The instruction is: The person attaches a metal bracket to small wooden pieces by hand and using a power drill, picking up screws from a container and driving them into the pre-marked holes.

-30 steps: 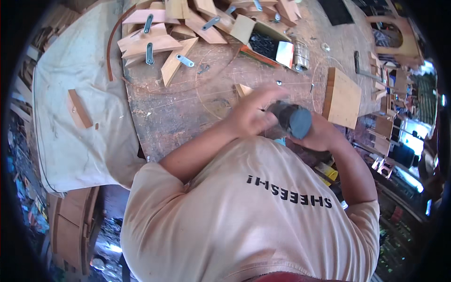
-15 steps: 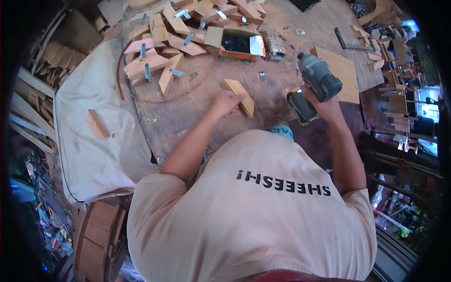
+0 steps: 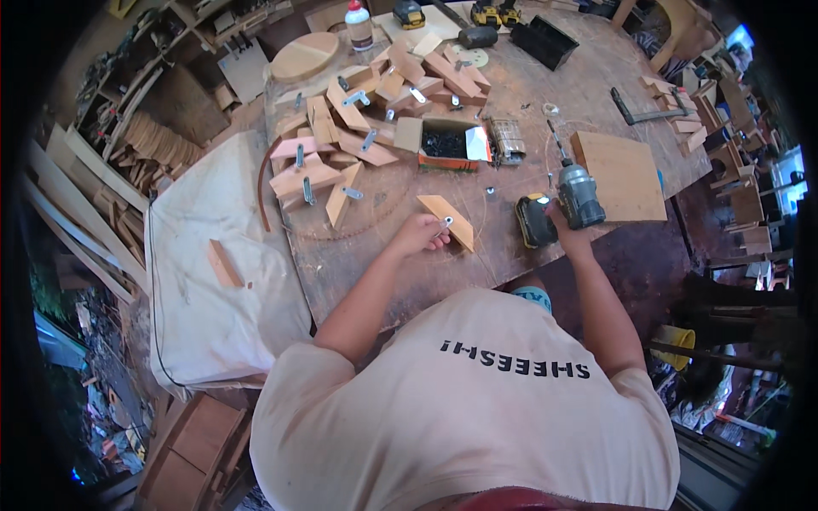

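Observation:
On the worktable (image 3: 375,285) in front of me lies a slanted-end wooden block (image 3: 458,227). My left hand (image 3: 419,235) is closed at the block's left side, its thumb and fingertips pinching a small metal bracket (image 3: 448,221) against or just over the wood. To the right, my right hand (image 3: 569,235) grips a cordless driver (image 3: 581,192) by its handle. A long bit points away from me toward the far side, apart from the block. The driver's battery base is on the left of that hand.
Beyond my left hand is a pile of similar wooden blocks (image 3: 366,146), several with metal brackets. An open box of dark screws (image 3: 445,146) stands beside it. A flat board (image 3: 620,176) lies right of the driver; a glue bottle (image 3: 359,27) stands far back.
The driver has turned so its bit points away, and has lowered slightly toward the board. The metal bracket now shows in my left fingers at the block. The view has shifted, showing more far table.

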`<act>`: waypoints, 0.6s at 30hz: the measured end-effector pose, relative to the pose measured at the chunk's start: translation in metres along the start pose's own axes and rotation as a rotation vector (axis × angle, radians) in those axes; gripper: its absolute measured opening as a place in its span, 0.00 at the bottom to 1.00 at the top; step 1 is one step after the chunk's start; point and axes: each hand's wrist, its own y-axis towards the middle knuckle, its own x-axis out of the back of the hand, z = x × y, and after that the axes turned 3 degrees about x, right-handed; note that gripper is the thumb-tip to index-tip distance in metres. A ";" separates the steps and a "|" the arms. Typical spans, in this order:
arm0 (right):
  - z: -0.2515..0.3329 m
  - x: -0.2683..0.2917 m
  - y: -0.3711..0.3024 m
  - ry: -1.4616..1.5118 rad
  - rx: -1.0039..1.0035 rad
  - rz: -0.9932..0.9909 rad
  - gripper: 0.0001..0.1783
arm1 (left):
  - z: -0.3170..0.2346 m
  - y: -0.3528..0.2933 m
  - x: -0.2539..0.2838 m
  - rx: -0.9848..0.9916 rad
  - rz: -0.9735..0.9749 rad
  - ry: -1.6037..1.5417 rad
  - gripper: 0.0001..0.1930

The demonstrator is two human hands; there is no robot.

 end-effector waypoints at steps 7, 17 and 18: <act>0.005 -0.007 -0.004 -0.027 -0.008 -0.093 0.20 | -0.052 -0.003 0.047 -0.187 -0.211 -0.084 0.10; 0.014 -0.025 -0.007 -0.264 0.018 -0.209 0.25 | -0.129 0.049 0.087 -0.309 -0.204 -0.153 0.14; 0.030 -0.022 -0.010 -0.216 -0.015 -0.228 0.25 | -0.137 0.057 0.085 -0.311 -0.201 -0.160 0.14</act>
